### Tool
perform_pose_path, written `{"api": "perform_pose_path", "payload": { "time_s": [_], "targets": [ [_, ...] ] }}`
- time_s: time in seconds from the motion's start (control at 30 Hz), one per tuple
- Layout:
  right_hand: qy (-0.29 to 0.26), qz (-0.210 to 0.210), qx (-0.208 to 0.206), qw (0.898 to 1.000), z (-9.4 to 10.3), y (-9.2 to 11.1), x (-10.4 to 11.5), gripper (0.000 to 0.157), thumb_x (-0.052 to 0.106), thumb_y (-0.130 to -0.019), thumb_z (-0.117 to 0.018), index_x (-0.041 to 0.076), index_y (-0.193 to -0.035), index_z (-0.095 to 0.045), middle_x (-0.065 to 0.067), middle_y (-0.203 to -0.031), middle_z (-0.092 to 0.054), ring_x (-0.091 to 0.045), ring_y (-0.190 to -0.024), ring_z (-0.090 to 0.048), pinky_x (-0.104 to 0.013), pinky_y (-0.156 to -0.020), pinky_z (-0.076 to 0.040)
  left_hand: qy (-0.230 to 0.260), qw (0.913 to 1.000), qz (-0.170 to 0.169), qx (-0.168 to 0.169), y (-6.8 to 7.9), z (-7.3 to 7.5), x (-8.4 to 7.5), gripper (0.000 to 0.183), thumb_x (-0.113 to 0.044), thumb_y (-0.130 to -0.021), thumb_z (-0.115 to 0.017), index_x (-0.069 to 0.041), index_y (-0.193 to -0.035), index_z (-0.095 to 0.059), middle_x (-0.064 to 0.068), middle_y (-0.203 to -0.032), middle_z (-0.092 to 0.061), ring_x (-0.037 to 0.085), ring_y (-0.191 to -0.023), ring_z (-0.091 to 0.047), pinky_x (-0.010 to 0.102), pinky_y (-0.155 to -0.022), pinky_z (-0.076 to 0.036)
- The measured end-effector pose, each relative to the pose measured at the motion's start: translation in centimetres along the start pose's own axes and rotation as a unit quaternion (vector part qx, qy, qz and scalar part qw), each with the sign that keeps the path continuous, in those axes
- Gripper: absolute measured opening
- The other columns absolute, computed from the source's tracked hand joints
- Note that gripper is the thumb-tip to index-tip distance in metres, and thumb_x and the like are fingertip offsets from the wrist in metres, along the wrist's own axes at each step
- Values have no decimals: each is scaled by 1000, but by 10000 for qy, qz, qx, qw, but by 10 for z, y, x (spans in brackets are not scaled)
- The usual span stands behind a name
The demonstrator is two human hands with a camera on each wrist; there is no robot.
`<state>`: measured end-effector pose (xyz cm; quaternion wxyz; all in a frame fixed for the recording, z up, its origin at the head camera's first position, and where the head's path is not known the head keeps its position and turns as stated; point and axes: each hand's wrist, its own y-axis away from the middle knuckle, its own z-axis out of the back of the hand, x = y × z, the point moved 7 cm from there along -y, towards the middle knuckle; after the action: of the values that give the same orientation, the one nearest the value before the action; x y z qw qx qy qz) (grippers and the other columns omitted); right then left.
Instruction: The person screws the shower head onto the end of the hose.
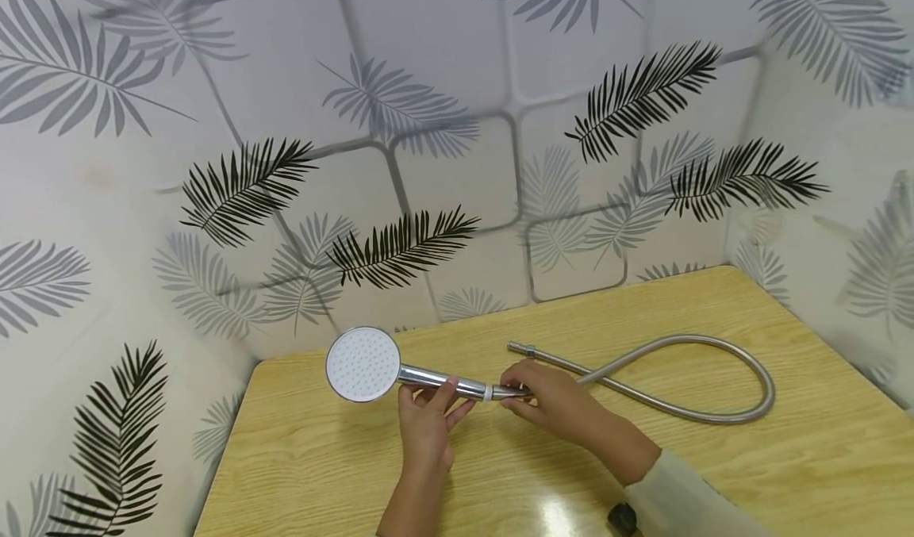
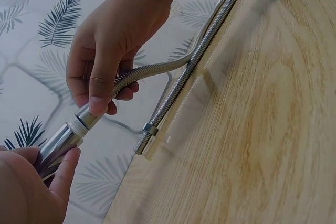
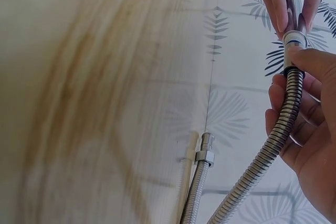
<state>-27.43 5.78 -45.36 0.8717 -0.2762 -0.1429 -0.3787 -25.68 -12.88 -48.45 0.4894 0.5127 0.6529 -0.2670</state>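
Observation:
My left hand holds the chrome handle of a hand shower, its round white spray face turned up to the head camera. At the handle's lower end a whitish threaded collar shows. My right hand pinches the smooth metal end fitting of a flexible shower hose, lined up end to end with the handle right at the threads. From there the ribbed hose runs back under the right palm and loops on the table. Its other end, with a hex nut, lies beyond the right hand.
Underneath is a light wood-grain table, its back edge close to a wall patterned with grey and black leaves. A dark object shows beside the right sleeve. The hose loop spreads over the table's right part.

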Motion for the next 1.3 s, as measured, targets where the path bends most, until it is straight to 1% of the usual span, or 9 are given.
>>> {"api": "perform_pose_path", "payload": {
  "time_s": [0.17, 0.4, 0.67, 0.93, 1.07, 1.3],
  "targets": [
    [-80, -147, 71, 9998, -3, -1, -1, 21, 27, -95, -72, 17, -113, -64, 9, -103, -67, -4, -90, -63, -21, -74, -59, -11, 10000, -15, -49, -1, 0, 1, 39, -4, -94, -70, -4, -120, -42, 9, -101, -58, 19, -90, -74, 46, -83, -66],
    [-76, -71, -33, 9999, -3, -1, 1, 21, 27, -96, -72, 17, -113, -64, 9, -101, -67, -2, -86, -61, -19, -71, -58, -15, 9999, -37, -109, 0, -2, 2, 39, -5, -95, -70, -3, -121, -42, 9, -102, -57, 19, -89, -74, 47, -82, -67],
    [-155, -56, -10, 9999, -3, 0, 2, 21, 25, -96, -71, 16, -113, -64, 8, -101, -67, -1, -84, -59, -18, -70, -56, -86, 9999, -80, -40, 2, -3, 2, 43, -6, -95, -70, -3, -125, -40, 11, -106, -56, 19, -91, -73, 46, -84, -66],
    [-336, -144, 28, 9993, -3, 0, 1, 19, 25, -96, -71, 16, -111, -64, 9, -99, -67, -1, -85, -60, -20, -72, -58, -99, 9999, -52, -6, 3, -4, 3, 41, -6, -96, -68, -4, -125, -40, 11, -106, -56, 19, -91, -71, 46, -86, -66],
    [-474, -211, 1, 9987, -3, 0, -1, 18, 25, -96, -71, 17, -110, -65, 10, -98, -68, -1, -85, -62, -21, -72, -59, -99, 9999, -63, 4, 3, -4, 4, 41, -6, -96, -68, -4, -125, -40, 11, -106, -56, 19, -92, -72, 47, -86, -66],
    [-527, -282, 60, 9982, -2, 0, -2, 17, 28, -97, -69, 20, -110, -64, 11, -97, -69, 0, -83, -61, -20, -70, -57, -125, 9999, -47, -6, 3, -4, 4, 41, -6, -96, -68, -4, -126, -40, 12, -108, -56, 20, -93, -72, 46, -86, -66]
  ]
}}
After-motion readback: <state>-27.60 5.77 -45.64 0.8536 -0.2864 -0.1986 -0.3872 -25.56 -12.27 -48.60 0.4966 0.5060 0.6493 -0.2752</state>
